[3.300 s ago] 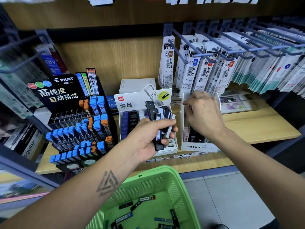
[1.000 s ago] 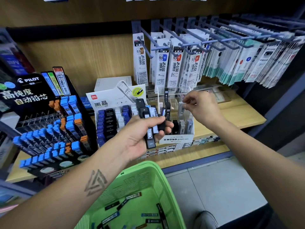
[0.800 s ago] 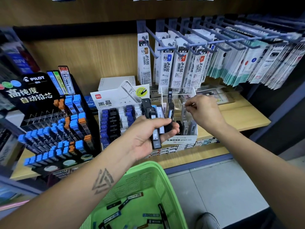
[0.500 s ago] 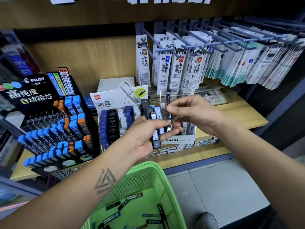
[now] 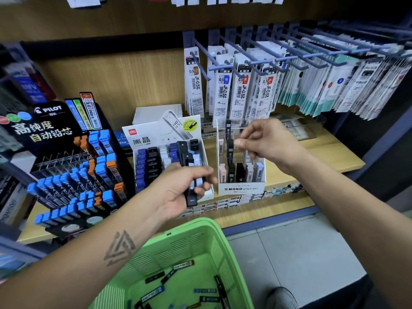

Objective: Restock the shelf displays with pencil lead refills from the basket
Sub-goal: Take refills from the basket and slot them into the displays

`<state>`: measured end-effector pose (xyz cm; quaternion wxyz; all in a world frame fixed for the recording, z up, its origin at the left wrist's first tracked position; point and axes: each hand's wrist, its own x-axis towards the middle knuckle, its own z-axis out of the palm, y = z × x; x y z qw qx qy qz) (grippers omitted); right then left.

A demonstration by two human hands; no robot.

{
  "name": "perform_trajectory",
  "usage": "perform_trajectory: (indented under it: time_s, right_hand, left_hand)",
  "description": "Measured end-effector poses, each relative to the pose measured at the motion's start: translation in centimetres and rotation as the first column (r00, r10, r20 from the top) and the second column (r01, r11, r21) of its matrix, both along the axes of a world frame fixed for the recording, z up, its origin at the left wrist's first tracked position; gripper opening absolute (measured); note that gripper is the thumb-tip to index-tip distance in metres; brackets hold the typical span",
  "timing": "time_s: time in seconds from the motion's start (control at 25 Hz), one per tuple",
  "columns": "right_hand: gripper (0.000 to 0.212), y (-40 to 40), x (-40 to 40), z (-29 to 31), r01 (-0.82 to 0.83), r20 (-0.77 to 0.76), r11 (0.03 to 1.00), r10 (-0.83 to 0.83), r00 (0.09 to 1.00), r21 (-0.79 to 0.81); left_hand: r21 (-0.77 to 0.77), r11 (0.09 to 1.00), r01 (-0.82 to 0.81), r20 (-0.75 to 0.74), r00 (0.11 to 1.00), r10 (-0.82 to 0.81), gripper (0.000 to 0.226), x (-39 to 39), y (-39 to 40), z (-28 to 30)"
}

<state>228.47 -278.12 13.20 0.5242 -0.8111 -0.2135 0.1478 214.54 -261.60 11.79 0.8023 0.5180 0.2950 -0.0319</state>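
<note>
My left hand (image 5: 176,190) grips a bundle of black and white lead refill cases (image 5: 190,175) in front of the white Deli display box (image 5: 156,139). To its right, my right hand (image 5: 269,143) pinches one dark refill case (image 5: 230,150) upright between thumb and fingers. It hovers over the clear slots of the MONO display box (image 5: 242,188), which holds several pale and black cases. Below my arms, the green basket (image 5: 214,239) has several loose refill cases (image 5: 156,293) lying on its bottom.
A black Pilot display (image 5: 66,166) with blue and orange capped refills stands at the left. Packs of pen refills (image 5: 243,85) hang on hooks above the wooden shelf (image 5: 316,159). A shoe (image 5: 281,295) shows on the grey floor at lower right.
My right hand came to the bundle in my left hand, took one dark case and carried it right, over the MONO box. My left hand stayed roughly in place.
</note>
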Motion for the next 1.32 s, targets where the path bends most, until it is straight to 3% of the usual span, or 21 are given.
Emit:
perform_trajectory:
  time_s: [0.08,0.24,0.44,0.52,0.68,0.84,0.96,1.12,1.32]
  right_hand:
    - [0.005,-0.1,0.1,0.0,0.024,0.035,0.999,-0.023,0.999,-0.047]
    - [0.014,-0.4,0.4,0.8,-0.011,0.126,0.992,0.027,0.992,-0.127]
    - [0.022,-0.7,1.2,1.1,0.08,0.216,0.987,-0.049,0.975,-0.138]
    - [0.028,-0.4,1.7,1.3,0.072,0.248,0.984,-0.029,0.968,-0.165]
    - [0.018,0.3,2.6,2.4,0.076,0.354,0.97,0.012,0.935,-0.233]
    - [0.022,0.2,2.5,2.6,0.032,0.353,0.943,0.092,0.931,-0.33]
    - [0.018,-0.3,2.1,1.2,0.089,0.45,0.888,0.139,0.882,-0.45]
    - [0.012,-0.2,2.3,0.4,0.158,0.539,0.901,0.095,0.837,-0.405]
    - [0.014,1.0,2.1,-1.5,0.175,0.586,0.861,0.163,0.794,-0.477]
  left_hand:
    - [-0.016,1.0,-0.006,0.009,1.0,0.007,0.008,-0.1,0.6,0.0]
    - [0.006,0.999,0.045,0.042,0.998,-0.045,0.009,-0.1,0.8,-0.1]
    - [0.026,0.996,0.09,0.067,0.994,-0.092,0.01,0.0,0.8,0.0]
    - [0.028,0.994,0.102,0.079,0.991,-0.104,0.012,0.2,0.9,0.0]
    - [0.027,0.994,0.108,0.086,0.99,-0.11,0.013,0.6,1.0,0.0]
    - [0.033,0.992,0.121,0.096,0.988,-0.123,0.013,0.8,1.2,-0.1]
    - [0.041,0.991,0.124,0.093,0.988,-0.128,0.012,0.8,1.3,-0.3]
    - [0.044,0.99,0.131,0.104,0.985,-0.135,0.012,0.7,0.8,-0.3]
    - [0.059,0.986,0.155,0.105,0.982,-0.16,0.012,0.4,0.7,-0.4]
